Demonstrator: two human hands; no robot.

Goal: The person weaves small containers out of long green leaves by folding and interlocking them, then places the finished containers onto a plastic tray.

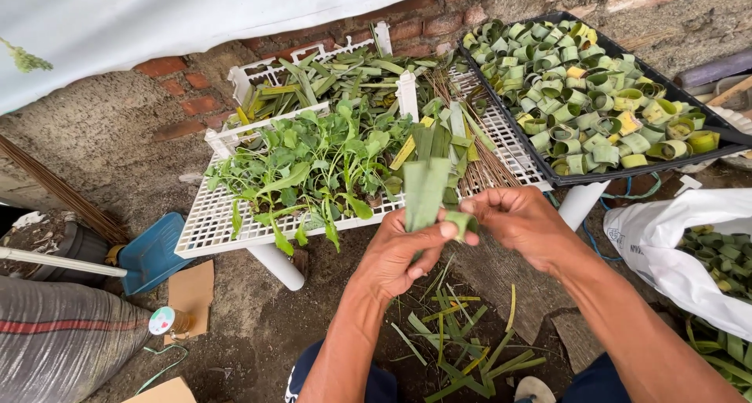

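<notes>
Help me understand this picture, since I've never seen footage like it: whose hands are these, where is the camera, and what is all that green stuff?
The single picture comes from a camera worn on a person's head, looking down at their own bare hands. The left hand holds a flat strip of green leaf upright, while the right hand pinches its lower end at a small rolled piece. In front stands a white plastic rack carrying leafy seedlings and more leaf strips. To the right, a black tray is filled with many little rolled leaf rings. Leaf trimmings lie on the ground between the person's knees.
</notes>
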